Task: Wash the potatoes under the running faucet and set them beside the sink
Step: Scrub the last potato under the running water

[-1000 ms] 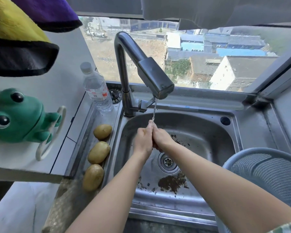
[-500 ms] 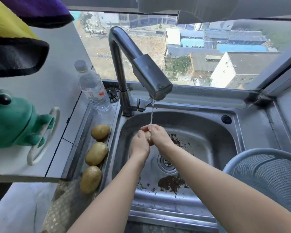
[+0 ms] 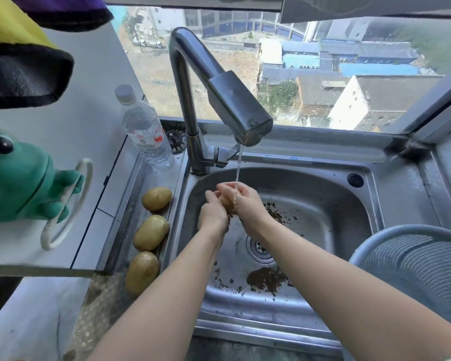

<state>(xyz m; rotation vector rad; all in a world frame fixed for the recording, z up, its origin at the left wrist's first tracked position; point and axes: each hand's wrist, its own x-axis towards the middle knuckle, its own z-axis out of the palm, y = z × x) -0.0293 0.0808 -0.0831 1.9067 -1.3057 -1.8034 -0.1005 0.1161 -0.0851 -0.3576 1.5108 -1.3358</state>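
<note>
Wet potato [image 3: 225,202] under running faucet [image 3: 241,110]; three potatoes [image 3: 151,232] left of sink [image 3: 323,194].

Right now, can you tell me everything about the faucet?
The faucet is dull grey metal: a tall pipe bending into a boxy spout, a small lever near its base. It stands on the sink's back rim, left of centre. Its thin stream falls on the right hand, which grips a potato with the left hand.

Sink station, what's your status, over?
Left hand and right hand both grip one small tan potato under the faucet's thin stream. Three yellow-brown potatoes lie on the steel ledge left of the basin. Nothing between hands and ledge.
</note>
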